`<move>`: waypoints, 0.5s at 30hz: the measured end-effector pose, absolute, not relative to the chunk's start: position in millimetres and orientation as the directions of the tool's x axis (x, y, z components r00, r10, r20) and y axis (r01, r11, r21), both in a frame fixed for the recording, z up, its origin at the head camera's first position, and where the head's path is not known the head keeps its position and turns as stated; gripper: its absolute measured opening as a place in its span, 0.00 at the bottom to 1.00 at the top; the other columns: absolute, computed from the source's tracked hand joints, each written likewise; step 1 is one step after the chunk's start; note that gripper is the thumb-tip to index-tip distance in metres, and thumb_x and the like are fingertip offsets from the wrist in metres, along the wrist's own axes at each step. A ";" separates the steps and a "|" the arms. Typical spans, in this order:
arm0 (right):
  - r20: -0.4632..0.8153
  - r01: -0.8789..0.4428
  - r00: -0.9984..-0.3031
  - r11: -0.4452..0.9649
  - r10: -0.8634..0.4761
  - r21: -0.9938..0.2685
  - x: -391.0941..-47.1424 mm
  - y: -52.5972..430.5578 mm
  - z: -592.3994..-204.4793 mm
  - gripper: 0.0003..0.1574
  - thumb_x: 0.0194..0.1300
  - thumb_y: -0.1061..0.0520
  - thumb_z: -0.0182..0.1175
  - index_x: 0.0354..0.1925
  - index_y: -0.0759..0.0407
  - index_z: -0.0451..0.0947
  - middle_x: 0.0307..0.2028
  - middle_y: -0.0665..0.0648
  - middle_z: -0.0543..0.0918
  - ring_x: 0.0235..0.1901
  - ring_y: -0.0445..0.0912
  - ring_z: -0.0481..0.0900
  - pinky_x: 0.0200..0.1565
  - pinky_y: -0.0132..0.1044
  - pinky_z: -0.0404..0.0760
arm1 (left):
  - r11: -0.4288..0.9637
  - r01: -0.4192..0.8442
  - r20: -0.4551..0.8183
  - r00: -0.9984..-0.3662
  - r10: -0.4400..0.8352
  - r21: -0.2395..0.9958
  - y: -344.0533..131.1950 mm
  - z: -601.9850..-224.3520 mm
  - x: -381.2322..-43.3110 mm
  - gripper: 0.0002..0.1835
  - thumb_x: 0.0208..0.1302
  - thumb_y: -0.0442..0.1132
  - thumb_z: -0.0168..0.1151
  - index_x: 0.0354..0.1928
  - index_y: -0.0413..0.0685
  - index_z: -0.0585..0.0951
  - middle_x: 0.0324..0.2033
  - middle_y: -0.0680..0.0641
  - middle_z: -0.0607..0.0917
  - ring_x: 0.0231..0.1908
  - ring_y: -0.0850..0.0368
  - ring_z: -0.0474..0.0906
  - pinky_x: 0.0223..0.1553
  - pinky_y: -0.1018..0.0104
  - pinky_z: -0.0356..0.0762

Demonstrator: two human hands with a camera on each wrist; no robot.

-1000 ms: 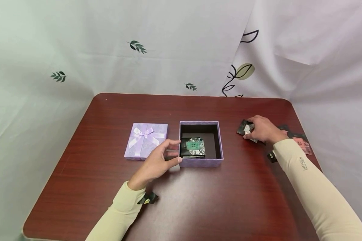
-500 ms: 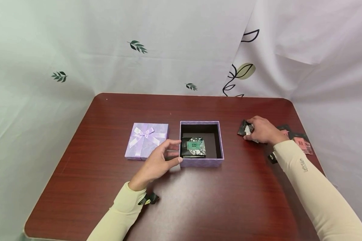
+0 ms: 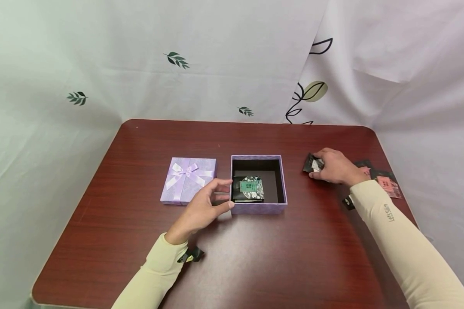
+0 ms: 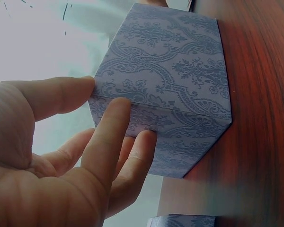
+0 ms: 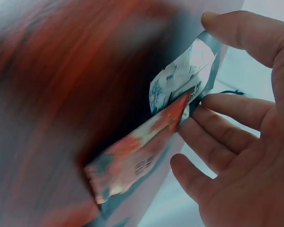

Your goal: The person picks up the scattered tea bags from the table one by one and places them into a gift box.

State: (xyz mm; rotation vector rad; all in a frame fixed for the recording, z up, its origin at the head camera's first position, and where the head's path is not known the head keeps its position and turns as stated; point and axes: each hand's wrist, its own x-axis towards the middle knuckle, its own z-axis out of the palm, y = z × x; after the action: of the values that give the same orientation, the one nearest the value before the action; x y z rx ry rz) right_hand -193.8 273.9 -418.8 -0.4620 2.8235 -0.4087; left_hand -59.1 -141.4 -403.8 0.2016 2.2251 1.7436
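A purple patterned box [image 3: 259, 209] stands uncovered at mid-table. Inside it, on the left, lie black sachets, the top one [image 3: 248, 187] bearing a green label. My left hand [image 3: 201, 210] touches the box's near left corner with thumb and fingers spread; the left wrist view shows fingertips against the patterned wall [image 4: 165, 66]. Off to the right, my right hand [image 3: 334, 167] pinches a black-and-white sachet [image 3: 313, 164] close over the table. In the right wrist view the thumb is at the top of that sachet [image 5: 184, 75], while an orange-red sachet [image 5: 137, 156] overlaps it below.
The purple lid [image 3: 183, 180] with a ribbon bow lies left of the box. Black-and-pink sachets [image 3: 387, 185] lie near the table's right edge, partly behind my right forearm. White leaf-print cloth [image 3: 216, 86] hangs behind the table [image 3: 278, 266].
The right hand has shifted very slightly left and its fingers cover more of the sachet, which looks more tilted. My left hand and the box stay in place.
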 end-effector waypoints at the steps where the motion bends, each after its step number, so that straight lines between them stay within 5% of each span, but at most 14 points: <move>1: -0.188 -0.274 -0.920 0.907 -0.345 -0.320 -194.0 272.2 -418.0 0.48 0.60 0.46 0.75 0.68 0.74 0.74 0.65 0.74 0.77 0.64 0.68 0.75 0.65 0.64 0.75 | 0.253 -0.075 -0.151 -0.943 0.295 0.965 -141.5 -404.1 -59.0 0.34 0.65 0.31 0.73 0.72 0.43 0.74 0.61 0.33 0.82 0.60 0.37 0.85 0.59 0.49 0.85; 15: -0.117 -0.348 -0.905 0.871 -0.408 -0.347 -192.8 247.9 -386.6 0.46 0.59 0.46 0.75 0.68 0.70 0.76 0.61 0.70 0.80 0.56 0.61 0.78 0.57 0.57 0.78 | 0.274 -0.058 -0.141 -0.945 0.296 0.960 -142.6 -406.6 -60.7 0.33 0.65 0.33 0.73 0.72 0.44 0.74 0.60 0.34 0.83 0.59 0.38 0.86 0.60 0.46 0.84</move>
State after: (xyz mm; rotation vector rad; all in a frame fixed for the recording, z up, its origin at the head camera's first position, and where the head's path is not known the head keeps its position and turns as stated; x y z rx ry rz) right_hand -192.8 247.9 -386.6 -0.5827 2.8563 -0.4783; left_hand -60.7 -142.6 -406.6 0.2183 2.2559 1.7190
